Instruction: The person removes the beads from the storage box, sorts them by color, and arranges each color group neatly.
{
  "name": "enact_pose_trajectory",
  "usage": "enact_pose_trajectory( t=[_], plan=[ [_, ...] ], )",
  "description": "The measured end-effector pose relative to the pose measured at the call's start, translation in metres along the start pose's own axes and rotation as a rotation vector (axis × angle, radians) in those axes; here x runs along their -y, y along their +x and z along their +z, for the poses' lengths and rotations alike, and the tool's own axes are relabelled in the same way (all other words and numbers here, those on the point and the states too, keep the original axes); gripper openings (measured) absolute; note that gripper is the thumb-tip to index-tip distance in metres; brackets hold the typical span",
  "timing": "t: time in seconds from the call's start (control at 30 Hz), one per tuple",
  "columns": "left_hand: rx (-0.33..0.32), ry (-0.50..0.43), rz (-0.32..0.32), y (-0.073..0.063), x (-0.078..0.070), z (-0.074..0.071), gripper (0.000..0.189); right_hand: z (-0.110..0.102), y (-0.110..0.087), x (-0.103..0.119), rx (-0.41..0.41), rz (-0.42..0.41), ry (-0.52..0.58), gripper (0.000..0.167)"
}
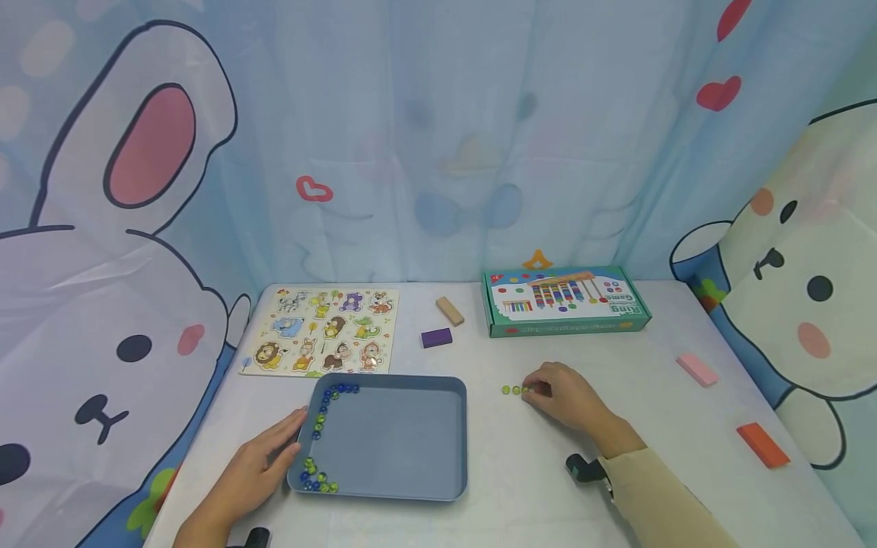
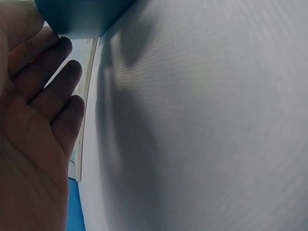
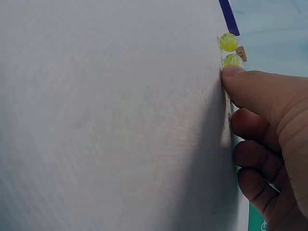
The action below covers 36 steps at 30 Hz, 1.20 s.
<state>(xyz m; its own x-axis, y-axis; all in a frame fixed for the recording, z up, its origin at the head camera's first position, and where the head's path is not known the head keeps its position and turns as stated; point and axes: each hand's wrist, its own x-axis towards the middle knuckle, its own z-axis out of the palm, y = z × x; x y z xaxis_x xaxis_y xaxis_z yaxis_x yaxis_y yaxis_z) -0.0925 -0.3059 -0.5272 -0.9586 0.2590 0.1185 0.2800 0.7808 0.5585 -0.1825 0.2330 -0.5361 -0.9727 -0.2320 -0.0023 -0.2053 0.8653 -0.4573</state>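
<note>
A blue-grey tray (image 1: 393,438) lies on the table with blue and yellow-green marbles (image 1: 320,426) along its left side. My left hand (image 1: 256,464) rests against the tray's left edge, fingers fairly straight; in the left wrist view the left hand (image 2: 38,110) shows its palm beneath the tray's corner (image 2: 82,19). To the right of the tray, yellow-green marbles (image 1: 506,390) stand in a short row on the cloth. With thumb and forefinger, my right hand (image 1: 565,396) pinches the marble at the row's right end. That marble is mostly hidden behind the thumb (image 3: 255,91) in the right wrist view.
An animal puzzle board (image 1: 322,331) lies behind the tray. Near it are a purple block (image 1: 436,337) and a wooden block (image 1: 450,310). A green game box (image 1: 569,301) stands at the back; a pink block (image 1: 696,370) and an orange block (image 1: 763,445) lie at the right.
</note>
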Motion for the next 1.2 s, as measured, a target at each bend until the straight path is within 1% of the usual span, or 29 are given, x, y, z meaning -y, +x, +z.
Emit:
enact_pose_trajectory(
  t=[0.1, 0.23, 0.33, 0.43, 0.57, 0.7, 0.93, 1.03, 1.2],
  plan=[
    [0.0, 0.0, -0.004, 0.0, 0.0, 0.0, 0.05, -0.003, -0.001, 0.0, -0.009, -0.003, 0.01, 0.017],
    [0.001, -0.003, -0.001, 0.0, -0.001, 0.0, 0.05, -0.012, 0.0, 0.002, -0.061, -0.019, 0.035, 0.021],
    [0.003, -0.006, -0.002, 0.0, -0.001, -0.001, 0.05, -0.022, 0.005, 0.007, -0.113, -0.057, 0.059, 0.025],
    [0.004, -0.005, -0.005, 0.0, 0.0, -0.001, 0.05, -0.031, 0.01, 0.019, -0.14, -0.111, 0.072, 0.027],
    [0.002, -0.002, -0.002, 0.0, 0.002, 0.0, 0.051, -0.037, 0.021, 0.045, -0.148, -0.181, 0.068, 0.026],
    [0.002, -0.004, 0.003, 0.0, 0.002, 0.0, 0.05, -0.035, 0.033, 0.077, -0.126, -0.239, 0.048, 0.024],
    [-0.017, -0.008, 0.025, -0.001, -0.003, 0.0, 0.05, -0.019, 0.054, 0.134, -0.048, -0.327, 0.018, 0.028],
    [-0.014, -0.008, 0.015, -0.001, -0.005, -0.001, 0.05, -0.01, 0.062, 0.157, -0.023, -0.377, -0.018, 0.03],
    [-0.003, 0.001, -0.003, -0.001, -0.005, -0.001, 0.05, 0.004, 0.071, 0.19, 0.022, -0.48, -0.065, 0.028]
  ],
)
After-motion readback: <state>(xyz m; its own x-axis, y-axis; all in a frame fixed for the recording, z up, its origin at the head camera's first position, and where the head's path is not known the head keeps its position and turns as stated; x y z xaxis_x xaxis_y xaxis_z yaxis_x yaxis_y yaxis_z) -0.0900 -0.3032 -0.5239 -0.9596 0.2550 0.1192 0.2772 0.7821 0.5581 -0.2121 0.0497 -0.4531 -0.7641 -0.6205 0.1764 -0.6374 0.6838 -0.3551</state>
